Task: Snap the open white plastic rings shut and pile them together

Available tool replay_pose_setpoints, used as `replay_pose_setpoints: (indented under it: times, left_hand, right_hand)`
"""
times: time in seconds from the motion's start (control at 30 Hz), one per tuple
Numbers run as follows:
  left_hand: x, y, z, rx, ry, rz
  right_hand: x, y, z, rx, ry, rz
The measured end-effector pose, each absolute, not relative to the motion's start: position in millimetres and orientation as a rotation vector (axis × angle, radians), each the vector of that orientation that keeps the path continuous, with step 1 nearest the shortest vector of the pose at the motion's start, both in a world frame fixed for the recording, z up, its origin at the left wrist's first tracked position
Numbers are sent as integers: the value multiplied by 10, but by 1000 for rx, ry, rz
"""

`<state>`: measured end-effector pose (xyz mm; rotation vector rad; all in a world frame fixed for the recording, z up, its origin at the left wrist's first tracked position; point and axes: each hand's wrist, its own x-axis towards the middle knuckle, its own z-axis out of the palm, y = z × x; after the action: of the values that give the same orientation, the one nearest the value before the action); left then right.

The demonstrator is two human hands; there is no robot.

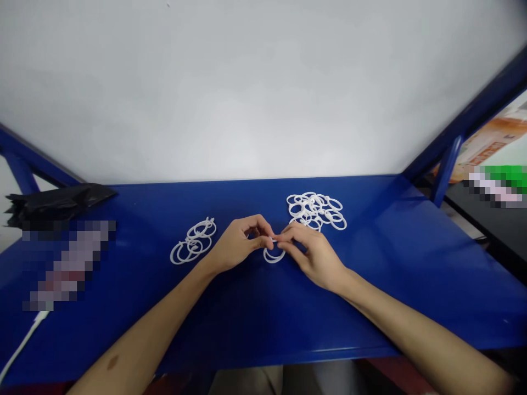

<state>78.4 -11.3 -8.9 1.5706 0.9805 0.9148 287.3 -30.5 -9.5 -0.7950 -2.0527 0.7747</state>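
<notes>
My left hand (242, 240) and my right hand (310, 253) meet over the middle of the blue table, fingertips almost touching. Both pinch the top of a white ring (275, 260), which looks like a plastic curtain ring; its lower curve hangs between them. The fingers cover its upper part, so the detail there is hidden. Beyond my right hand lies a larger pile of white rings (317, 209), overlapping one another. Left of my left hand is a smaller loose group of white rings (193, 244), with small knobs or clasps showing on some.
The blue table (247, 329) backs onto a pale wall (263, 99). At its left lie a black plastic bag (61, 203) and a blurred-out object (74, 263) with a white cable (20, 345). Blue metal braces (448, 167) flank the table; an orange-and-white package (489, 144) stands beyond the right one.
</notes>
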Motion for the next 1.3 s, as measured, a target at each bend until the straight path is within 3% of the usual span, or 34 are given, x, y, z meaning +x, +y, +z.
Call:
replay_pose_setpoints:
  times: [0.37,0.5,0.63,0.8,1.3]
  left_hand:
    - [861,-192,-34,1903,1121,962]
    - [868,-182,-64,2255,1273,966]
    - [859,-193,-111,2547,1410,663]
    - [881,-237,-129,2599,1377,400]
    - [872,-237,-156,2607,1315,394]
  right_hand:
    - [2933,-243,-107,-721,-2189,410]
    - [3174,19,-82,-1034,-2082,80]
    - [3549,294,-98,-1496,-1859,-113]
    - [3780,438,-166,-1693,-1820,-130]
    - [3769,458,-216,-1683,-1842,-102]
